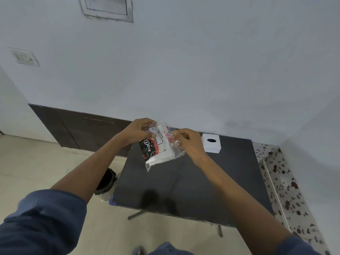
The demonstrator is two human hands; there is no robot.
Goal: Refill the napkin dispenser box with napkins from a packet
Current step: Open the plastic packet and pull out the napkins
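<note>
Both hands hold a clear plastic packet of white napkins (159,144) with a black and red printed label, raised in the air above the far left part of the dark glossy table (193,184). The left hand (138,132) grips the packet's upper left side, fingers curled over its top. The right hand (188,141) pinches the loose crinkled plastic at its right edge. A white square napkin dispenser box (211,143) with a dark oval slot stands near the table's far right corner.
</note>
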